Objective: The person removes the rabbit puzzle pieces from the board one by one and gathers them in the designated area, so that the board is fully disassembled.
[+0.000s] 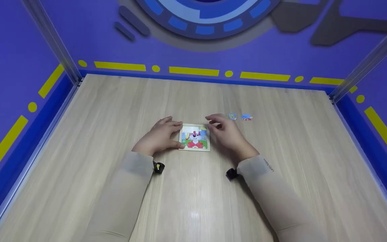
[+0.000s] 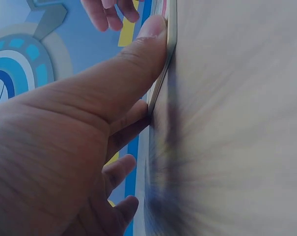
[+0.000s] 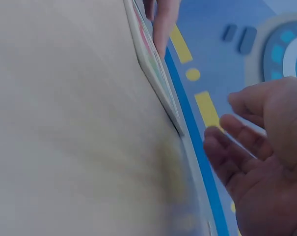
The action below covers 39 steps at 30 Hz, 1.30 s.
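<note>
A small square jigsaw puzzle (image 1: pixel 195 137) in a pale wooden frame lies on the table, its picture a cartoon animal in red. A bare pale patch shows at the picture's upper left. My left hand (image 1: pixel 160 136) holds the frame's left side, thumb by the near corner and index finger by the far one. In the left wrist view, the thumb (image 2: pixel 138 59) presses against the frame's edge. My right hand (image 1: pixel 227 132) hovers by the puzzle's far right corner, fingers loosely bent. From the right wrist view, its fingers (image 3: pixel 236 147) hold nothing and stand apart from the frame.
Two loose puzzle pieces (image 1: pixel 247 117) lie on the wood-grain table (image 1: pixel 193 201) beyond my right hand. Purple panels (image 1: pixel 193 57) with yellow marks wall the table at the back and both sides. A small black device sits at each wrist.
</note>
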Available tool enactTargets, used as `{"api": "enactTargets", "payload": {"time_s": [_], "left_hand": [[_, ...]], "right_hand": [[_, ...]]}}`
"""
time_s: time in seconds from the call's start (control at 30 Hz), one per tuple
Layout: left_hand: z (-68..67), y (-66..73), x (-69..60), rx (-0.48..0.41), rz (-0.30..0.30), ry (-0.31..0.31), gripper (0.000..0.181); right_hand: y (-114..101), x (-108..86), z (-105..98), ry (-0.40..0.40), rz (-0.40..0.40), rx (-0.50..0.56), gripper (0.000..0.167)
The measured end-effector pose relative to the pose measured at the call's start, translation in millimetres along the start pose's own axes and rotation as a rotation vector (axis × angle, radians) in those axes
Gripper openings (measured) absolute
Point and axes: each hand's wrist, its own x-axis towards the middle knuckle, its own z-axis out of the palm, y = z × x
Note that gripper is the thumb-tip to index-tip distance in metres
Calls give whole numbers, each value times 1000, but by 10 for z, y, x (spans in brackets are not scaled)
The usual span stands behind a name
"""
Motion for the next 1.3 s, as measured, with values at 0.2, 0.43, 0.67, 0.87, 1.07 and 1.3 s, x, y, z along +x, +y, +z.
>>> {"api": "enactTargets", "payload": {"time_s": [0.2,0.43,0.67,0.87,1.07,1.3], "left_hand": [[16,-1,9,-4,10,-3,90],[6,-15,4,16,14,-6,90],[10,-4,8,9,2,-6,91],[18,-9,1,7,1,-9,90],[15,-25,6,19,12,-7,91],[5,-18,9,19,20,-8,92]], "right_hand": [[5,-37,79,-42,-23,-120,37],[23,-53,126,-136,-86,-270,39],[37,-70,128,-146,-161,-390,34],[36,-76,137,-163,-159,-397,31],[0,-75,162,-181,-132,-402,32],[-18,-64,176,-161,-127,-393,28]]}}
